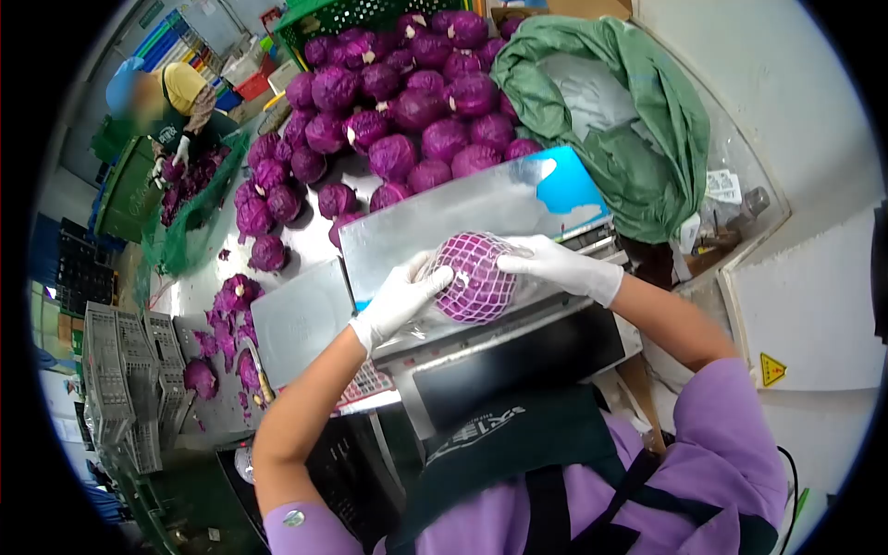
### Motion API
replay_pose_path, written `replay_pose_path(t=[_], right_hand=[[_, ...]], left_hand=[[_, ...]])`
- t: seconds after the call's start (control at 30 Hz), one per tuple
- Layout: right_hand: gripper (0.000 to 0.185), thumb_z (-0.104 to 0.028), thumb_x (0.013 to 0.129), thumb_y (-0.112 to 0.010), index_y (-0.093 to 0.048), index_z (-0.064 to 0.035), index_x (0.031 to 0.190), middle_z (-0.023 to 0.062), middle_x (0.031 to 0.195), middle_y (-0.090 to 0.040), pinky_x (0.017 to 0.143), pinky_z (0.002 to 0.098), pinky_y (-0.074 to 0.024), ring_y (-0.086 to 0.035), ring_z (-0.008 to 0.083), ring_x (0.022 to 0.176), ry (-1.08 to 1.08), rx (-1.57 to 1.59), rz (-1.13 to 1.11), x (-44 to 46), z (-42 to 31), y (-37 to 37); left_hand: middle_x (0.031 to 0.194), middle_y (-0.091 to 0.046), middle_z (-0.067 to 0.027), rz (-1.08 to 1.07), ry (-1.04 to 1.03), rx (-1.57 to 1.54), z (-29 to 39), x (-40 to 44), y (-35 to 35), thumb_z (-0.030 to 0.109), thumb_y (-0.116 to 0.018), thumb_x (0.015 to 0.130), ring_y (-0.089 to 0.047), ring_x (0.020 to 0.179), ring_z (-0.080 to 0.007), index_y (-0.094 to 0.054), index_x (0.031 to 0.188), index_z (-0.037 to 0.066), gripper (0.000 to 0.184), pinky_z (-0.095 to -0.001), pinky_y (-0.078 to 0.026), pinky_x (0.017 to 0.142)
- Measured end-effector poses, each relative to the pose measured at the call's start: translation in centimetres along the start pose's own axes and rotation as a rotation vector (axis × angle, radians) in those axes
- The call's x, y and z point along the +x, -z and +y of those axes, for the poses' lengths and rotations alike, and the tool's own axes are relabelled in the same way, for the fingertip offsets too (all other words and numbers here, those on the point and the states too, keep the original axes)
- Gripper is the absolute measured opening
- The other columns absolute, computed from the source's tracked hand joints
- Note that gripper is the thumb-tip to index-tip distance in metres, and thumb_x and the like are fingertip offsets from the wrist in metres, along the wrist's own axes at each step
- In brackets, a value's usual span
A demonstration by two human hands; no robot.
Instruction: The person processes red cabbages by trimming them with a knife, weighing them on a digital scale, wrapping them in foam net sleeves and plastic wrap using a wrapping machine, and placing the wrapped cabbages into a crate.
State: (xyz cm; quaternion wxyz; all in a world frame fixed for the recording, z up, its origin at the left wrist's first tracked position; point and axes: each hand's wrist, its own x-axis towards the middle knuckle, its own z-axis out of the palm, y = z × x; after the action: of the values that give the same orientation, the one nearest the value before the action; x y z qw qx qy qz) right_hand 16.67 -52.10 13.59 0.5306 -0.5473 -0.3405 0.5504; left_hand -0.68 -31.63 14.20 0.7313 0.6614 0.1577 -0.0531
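Purple cabbage (474,289) in white net (488,303), over near edge of metal plate (416,227). Your left hand (398,298), white-gloved: grip curved round cabbage's left side, thumb on net. Your right hand (562,266), white-gloved: grip part-closed on cabbage's right side, thumb on net (some fingers hidden behind). Beyond plate: loose cabbages (421,106) heaped on surface (310,239). Right of heap: green sack (675,111). Far left: co-worker (180,88), gloved, over purple leaves (196,187).
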Motion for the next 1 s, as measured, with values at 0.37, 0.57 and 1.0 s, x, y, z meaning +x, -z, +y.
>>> replay_pose_path(t=[0.37,0.57,1.0], right_hand=[[0.059,-0.046,0.104,-0.036,-0.05,0.0026,0.133,0.0168,0.118,-0.063,0.106,0.0358,-0.0438,-0.06,0.0243,0.112,-0.735,1.001,-0.153,-9.6,7.7,-7.5],[0.024,-0.014,0.084,-0.074,-0.071,-0.0023,0.105,0.0111,0.114,-0.068,0.094,0.03,-0.0494,-0.065,0.0181,0.104,-0.086,-0.229,0.223,-16.2,11.1,-7.7],[0.016,-0.012,0.097,-0.06,-0.063,-0.0015,0.086,-0.0025,0.063,-0.054,0.05,0.0196,-0.0387,-0.05,0.0027,0.056,0.241,0.073,0.819,-9.2,7.5,-10.5]], left_hand=[[0.119,-0.062,-0.009,-0.114,0.915,-0.613,-10.0,-10.5,-5.1,0.07,-0.042,0.092,-0.064,0.104,-0.0241,-0.047,0.137,0.014,0.072,-0.0431,-0.056,0.081],[0.13,-0.058,-0.0145,0.009,0.4,-0.644,-10.8,-17.4,-4.4,0.033,-0.053,0.101,-0.058,0.119,-0.022,-0.047,0.138,0.002,0.049,-0.0357,-0.048,0.1],[0.088,-0.06,-0.0013,0.745,-0.137,-0.691,-16.6,-19.3,-4.7,0.016,-0.056,0.099,-0.057,0.076,-0.0092,-0.061,0.098,0.005,0.012,-0.024,-0.045,0.065]])
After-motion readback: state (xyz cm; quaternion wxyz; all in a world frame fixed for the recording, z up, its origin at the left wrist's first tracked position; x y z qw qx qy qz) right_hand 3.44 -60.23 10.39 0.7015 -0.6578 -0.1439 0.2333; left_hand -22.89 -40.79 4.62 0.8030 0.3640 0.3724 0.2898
